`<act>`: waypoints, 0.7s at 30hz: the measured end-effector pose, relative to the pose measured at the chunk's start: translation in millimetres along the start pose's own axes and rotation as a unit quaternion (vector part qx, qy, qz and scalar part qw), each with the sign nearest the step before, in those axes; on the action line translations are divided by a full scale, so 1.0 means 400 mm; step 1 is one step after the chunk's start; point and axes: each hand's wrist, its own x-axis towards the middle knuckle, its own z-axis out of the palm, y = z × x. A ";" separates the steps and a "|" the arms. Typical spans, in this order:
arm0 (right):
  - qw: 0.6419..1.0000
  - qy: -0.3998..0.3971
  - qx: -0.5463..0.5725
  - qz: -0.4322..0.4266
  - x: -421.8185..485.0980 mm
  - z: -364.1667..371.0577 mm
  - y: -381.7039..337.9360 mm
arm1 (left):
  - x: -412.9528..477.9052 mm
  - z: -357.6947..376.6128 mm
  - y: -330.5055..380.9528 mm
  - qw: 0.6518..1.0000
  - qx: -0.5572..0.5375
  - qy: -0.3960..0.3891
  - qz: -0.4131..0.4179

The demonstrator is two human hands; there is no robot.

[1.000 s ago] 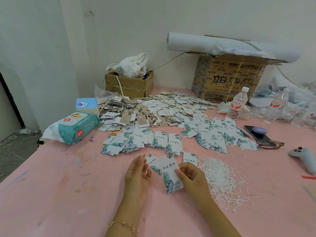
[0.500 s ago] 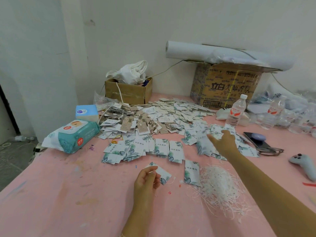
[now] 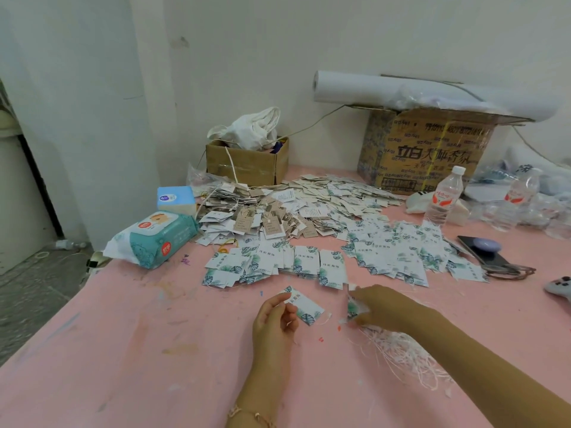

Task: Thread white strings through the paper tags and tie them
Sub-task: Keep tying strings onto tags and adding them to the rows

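My left hand (image 3: 273, 319) pinches the corner of a white paper tag with a green leaf print (image 3: 304, 307), held just above the pink table (image 3: 123, 350); a short white string end trails from the tag's right side. My right hand (image 3: 383, 308) lies to its right, fingers curled around another leaf-print tag (image 3: 352, 308) at the near edge of a heap of loose white strings (image 3: 404, 353). Rows of the same tags (image 3: 309, 264) lie spread just beyond both hands.
A large pile of brown and white tags (image 3: 278, 211) fills the table's middle. A wet-wipe pack (image 3: 157, 239) and tissue box (image 3: 176, 197) sit left. Cardboard boxes (image 3: 247, 163) stand at the back wall. Water bottles (image 3: 443, 196), a phone (image 3: 482, 250) and a toy (image 3: 560, 287) lie right.
My right hand has pulled back from the far tag pile to the near string heap and now holds a tag. My left hand has kept its tag and shifted slightly.
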 end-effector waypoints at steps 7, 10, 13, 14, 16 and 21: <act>0.996 0.075 0.006 -0.044 -0.028 -0.019 0.006 | -0.012 -0.006 0.014 0.996 -0.073 0.004 -0.045; 0.993 0.119 -0.019 -0.020 -0.046 0.007 -0.006 | -0.027 -0.001 0.022 0.998 -0.050 -0.003 -0.048; 0.946 0.287 -0.148 0.014 -0.072 0.023 -0.023 | -0.035 0.004 0.025 0.998 -0.032 -0.019 -0.058; 0.918 0.357 -0.171 0.028 -0.082 0.022 -0.030 | -0.036 0.007 0.025 0.997 -0.027 -0.028 -0.066; 0.875 0.447 -0.186 0.026 -0.095 0.028 -0.042 | -0.039 0.015 0.022 0.995 -0.013 -0.050 -0.080; 0.834 0.521 -0.173 -0.058 -0.109 0.071 -0.075 | -0.042 0.019 0.010 0.991 0.032 -0.095 -0.084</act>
